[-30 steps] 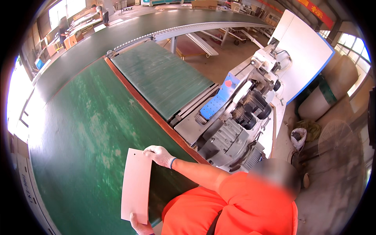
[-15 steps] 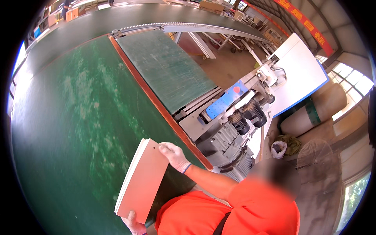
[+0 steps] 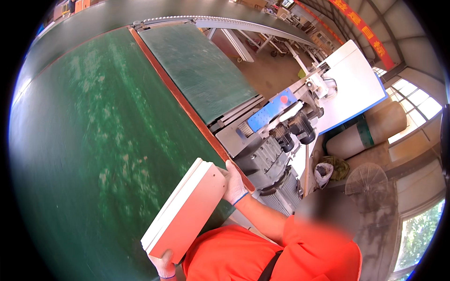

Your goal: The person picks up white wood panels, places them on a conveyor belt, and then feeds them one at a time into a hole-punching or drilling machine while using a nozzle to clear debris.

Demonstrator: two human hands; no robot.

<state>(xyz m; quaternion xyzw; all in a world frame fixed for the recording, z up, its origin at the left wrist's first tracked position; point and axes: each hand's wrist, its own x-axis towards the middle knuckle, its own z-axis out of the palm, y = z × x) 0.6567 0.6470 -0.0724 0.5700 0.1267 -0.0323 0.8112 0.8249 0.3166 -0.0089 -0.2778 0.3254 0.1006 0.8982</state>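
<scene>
A short stack of narrow boards (image 3: 187, 213) is held at a slant in front of my red shirt, over the near edge of a green surface (image 3: 79, 187). Its broad face looks pinkish, with small dark holes near the upper end, and the long edges are white. My right hand (image 3: 233, 183), in a pale glove, grips the upper right end; some fingers are hidden behind it. At the lower left end my left hand (image 3: 164, 263), also gloved, is closed around the corner, thumb on the broad face. Whether the boards touch the green surface I cannot tell.
A brown-red rail (image 3: 173, 91) borders the green surface on the right. Beyond it lie a smaller green belt (image 3: 197, 70) and a machine with motors (image 3: 300, 129) and a blue panel (image 3: 272, 112). A fan (image 3: 366, 180) and sacks (image 3: 323, 172) stand at the right.
The boards have shifted right and turned, showing more of their white edges. My right hand has moved from the top corner around to the right end. My left hand keeps its hold.
</scene>
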